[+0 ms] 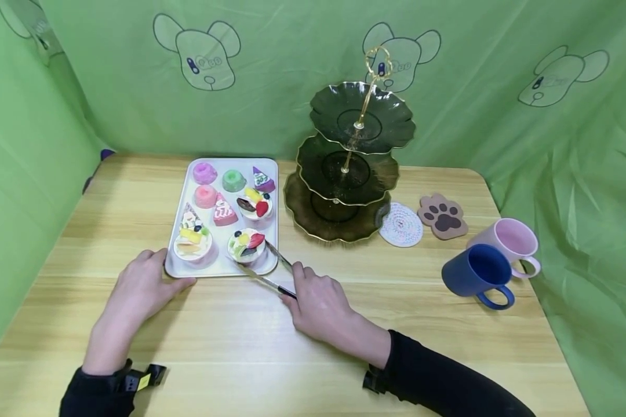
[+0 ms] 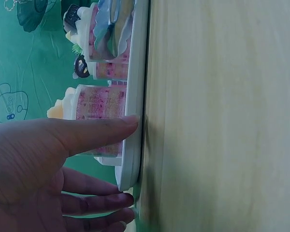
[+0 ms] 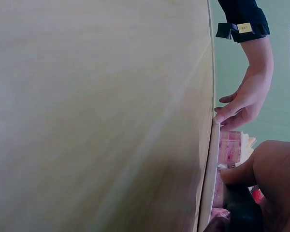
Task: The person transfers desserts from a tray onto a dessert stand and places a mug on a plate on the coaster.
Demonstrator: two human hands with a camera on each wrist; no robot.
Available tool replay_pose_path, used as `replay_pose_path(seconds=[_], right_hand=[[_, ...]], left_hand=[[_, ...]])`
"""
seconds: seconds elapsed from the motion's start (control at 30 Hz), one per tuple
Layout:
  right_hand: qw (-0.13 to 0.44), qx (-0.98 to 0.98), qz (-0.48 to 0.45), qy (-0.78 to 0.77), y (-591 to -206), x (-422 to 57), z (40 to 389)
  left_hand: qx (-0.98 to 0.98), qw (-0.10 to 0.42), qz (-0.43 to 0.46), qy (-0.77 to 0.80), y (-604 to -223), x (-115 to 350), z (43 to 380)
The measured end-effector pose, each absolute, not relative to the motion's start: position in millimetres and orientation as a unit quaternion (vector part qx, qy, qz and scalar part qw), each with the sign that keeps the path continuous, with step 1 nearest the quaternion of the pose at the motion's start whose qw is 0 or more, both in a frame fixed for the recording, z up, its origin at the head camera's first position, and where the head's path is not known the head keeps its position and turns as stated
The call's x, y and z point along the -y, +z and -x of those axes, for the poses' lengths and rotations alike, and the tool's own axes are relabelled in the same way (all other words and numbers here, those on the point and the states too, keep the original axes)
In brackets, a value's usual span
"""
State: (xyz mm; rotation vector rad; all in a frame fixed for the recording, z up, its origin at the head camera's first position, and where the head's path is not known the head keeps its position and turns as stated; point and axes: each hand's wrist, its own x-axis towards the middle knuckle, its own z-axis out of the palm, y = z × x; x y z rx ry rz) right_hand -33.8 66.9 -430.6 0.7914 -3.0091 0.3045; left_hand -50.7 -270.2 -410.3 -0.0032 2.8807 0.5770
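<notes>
In the head view, my right hand (image 1: pixel 320 301) grips a pair of tongs (image 1: pixel 263 280) with dark handles and silver ends. The tong ends stand on either side of a fruit-topped dessert cup (image 1: pixel 247 245) at the front right of a white tray (image 1: pixel 223 269). My left hand (image 1: pixel 141 288) rests at the tray's front left corner, its fingers loosely extended. The left wrist view shows its thumb (image 2: pixel 104 133) lying straight against the tray's edge. Near that hand stands another dessert cup (image 1: pixel 192 246). In the right wrist view the right hand (image 3: pixel 275 179) partly hides the tongs.
Toy doughnuts (image 1: pixel 205 173), cake slices (image 1: pixel 224 209) and another dessert cup (image 1: pixel 255 207) share the tray. To its right rises a dark three-tier stand (image 1: pixel 336 229) with gold rims. Further right lie a round coaster (image 1: pixel 401 226), a paw coaster (image 1: pixel 442 217), a blue mug (image 1: pixel 464 275) and a pink mug (image 1: pixel 521 240).
</notes>
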Motion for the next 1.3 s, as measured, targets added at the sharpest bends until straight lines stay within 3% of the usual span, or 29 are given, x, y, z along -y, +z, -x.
replay_pose_path(seconds=[0.57, 1.3], right_hand=[[0.052, 0.957, -0.263, 0.11, -428, -96, 31], [0.119, 0.964, -0.211, 0.111, -389, -193, 25]], left_hand=[[-0.978, 0.105, 0.005, 0.182, -412, 269, 50], [-0.979, 0.107, 0.002, 0.175, -413, 267, 52]])
